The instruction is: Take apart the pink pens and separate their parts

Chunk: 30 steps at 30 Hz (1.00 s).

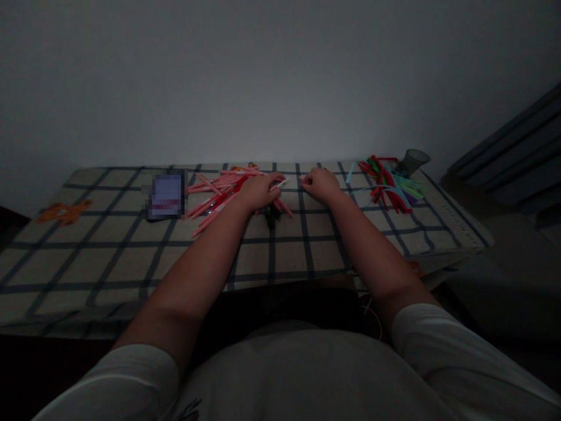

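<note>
My left hand is closed on a slim pale stick that juts from its fingertips to the right. Under and beside that hand lies a loose pile of pink pen-like sticks, with something red among them. Just below my left fingers is a small dark object whose kind I cannot make out. A short gap to the right, my right hand pinches a small pink piece, mostly hidden by the fingers. Both hands are low over the checked cloth.
A blurred, dark-edged flat device lies left of the pile. Further left is an orange fuzzy craft piece. At right, red, green and blue fuzzy strips lie beside a tinted glass. The checked tablecloth reaches the wall.
</note>
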### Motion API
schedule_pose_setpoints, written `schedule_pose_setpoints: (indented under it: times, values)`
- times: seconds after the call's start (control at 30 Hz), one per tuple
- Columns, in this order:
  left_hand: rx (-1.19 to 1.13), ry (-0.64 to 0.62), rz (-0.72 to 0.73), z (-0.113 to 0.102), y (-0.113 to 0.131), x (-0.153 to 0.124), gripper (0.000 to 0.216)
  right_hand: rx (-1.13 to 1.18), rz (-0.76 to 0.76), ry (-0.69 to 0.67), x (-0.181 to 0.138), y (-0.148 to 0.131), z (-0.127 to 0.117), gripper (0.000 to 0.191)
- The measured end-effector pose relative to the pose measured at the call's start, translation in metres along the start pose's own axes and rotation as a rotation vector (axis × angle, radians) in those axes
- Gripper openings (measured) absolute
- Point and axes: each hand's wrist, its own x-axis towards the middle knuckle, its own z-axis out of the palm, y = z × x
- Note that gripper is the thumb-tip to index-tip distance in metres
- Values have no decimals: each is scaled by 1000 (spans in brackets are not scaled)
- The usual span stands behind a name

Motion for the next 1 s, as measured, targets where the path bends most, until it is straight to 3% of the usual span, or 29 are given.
schedule_pose_setpoints:
  times: [0.37,0.5,0.7,0.83,1.0]
  values:
    - [11,4,-1,-1,2,-2,49,2,-1,7,-1,0,-2,36]
    - [4,24,29,0,1,-2,48,48,-5,14,1,2,1,26]
    - [-38,97,44,4,-4,-1,46,501,-40,152,11,0,7,23]
    - [-60,156,32,6,-4,-1,47,752,-116,136,12,-6,7,22]
    - [-62,180,73,7,-4,-1,45,906,-221,47,7,-11,7,25]
